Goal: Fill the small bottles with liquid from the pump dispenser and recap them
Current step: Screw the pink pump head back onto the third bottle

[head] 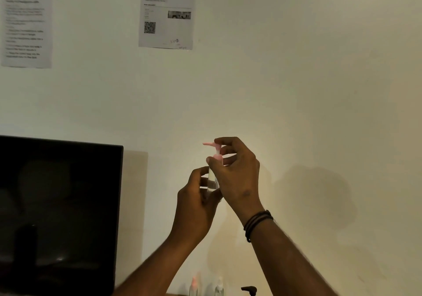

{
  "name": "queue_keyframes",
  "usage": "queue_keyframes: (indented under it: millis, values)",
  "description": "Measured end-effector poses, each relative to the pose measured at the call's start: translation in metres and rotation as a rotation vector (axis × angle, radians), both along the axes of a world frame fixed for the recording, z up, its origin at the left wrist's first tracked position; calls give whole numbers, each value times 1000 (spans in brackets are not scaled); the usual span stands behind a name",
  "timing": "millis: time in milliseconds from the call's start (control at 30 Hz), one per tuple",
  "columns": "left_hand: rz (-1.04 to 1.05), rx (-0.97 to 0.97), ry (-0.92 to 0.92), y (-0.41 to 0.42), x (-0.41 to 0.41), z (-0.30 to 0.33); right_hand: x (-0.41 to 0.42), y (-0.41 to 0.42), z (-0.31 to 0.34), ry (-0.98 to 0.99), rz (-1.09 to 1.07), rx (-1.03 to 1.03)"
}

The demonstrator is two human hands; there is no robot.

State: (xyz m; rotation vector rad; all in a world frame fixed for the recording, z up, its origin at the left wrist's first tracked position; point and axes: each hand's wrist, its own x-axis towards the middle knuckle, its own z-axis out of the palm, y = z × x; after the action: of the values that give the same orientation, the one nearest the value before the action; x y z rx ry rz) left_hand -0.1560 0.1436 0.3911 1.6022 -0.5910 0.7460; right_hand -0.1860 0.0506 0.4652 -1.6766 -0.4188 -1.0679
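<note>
At the far left a printed sheet (27,28) is taped to the pale wall (319,67); its lines of text are too blurred to read. Below it stands a dark monitor (59,213), its screen black.

Further right, a second printed sheet (167,12) hangs on the wall, carrying two small photos, a QR code and some pink handwriting near its bottom edge; none of the writing can be made out.

In the middle, both hands are raised in front of the wall around a small clear bottle with a pink pump top (213,177). The left hand (196,204) grasps the lower body of the bottle, its fingers curled round the clear plastic from the left, thumb at the front. The bottle stands roughly upright, its pink nozzle pointing left above the fingers. The right hand (237,174) closes on the top: thumb and fingertips pinch the pink collar and stem just under the nozzle, index finger arched over it. No label or brand shows on the bottle.

A dark corded bracelet (257,223) circles the right wrist.

At the bottom edge, between the forearms, stand a blurred bottle with a pink top (194,285), a clear bottle with a pale top (219,286) just beside it, and a black pump head (249,289) to the right.
</note>
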Motion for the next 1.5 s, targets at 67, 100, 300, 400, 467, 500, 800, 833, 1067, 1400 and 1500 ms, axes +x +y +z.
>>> queue_keyframes:
  millis: [67, 100, 300, 400, 467, 500, 800, 833, 1067, 1400, 1500]
  values:
    - [2, 3, 4, 1, 1, -1, 1, 1, -1, -3, -13, 7]
    - [1, 0, 8, 1, 2, -1, 2, 1, -2, -5, -13, 16]
    - [0, -14, 8, -1, 8, -3, 2, 3, -5, -35, 34, 26]
    - [-8, -14, -1, -3, 6, -1, 3, 1, -4, -14, 21, 37]
    - [-16, -16, -1, -4, 4, -1, 4, 0, -4, -1, 23, 49]
    - [-18, -18, 0, -5, 4, -1, 4, -1, -4, -2, 30, 55]
    - [-13, -35, -4, -4, 7, -4, 14, -2, -12, -1, 7, 52]
    - [-10, -34, 0, -3, 9, -4, 16, -2, -12, -1, -6, 42]
    - [-20, -52, 25, -4, 10, -8, 19, -3, -15, 9, 26, 80]
    - [0, -46, 28, -6, 12, -5, 26, -3, -16, 18, 50, 79]
    - [3, -54, 31, -6, 12, -5, 23, 1, -16, 13, 62, 123]
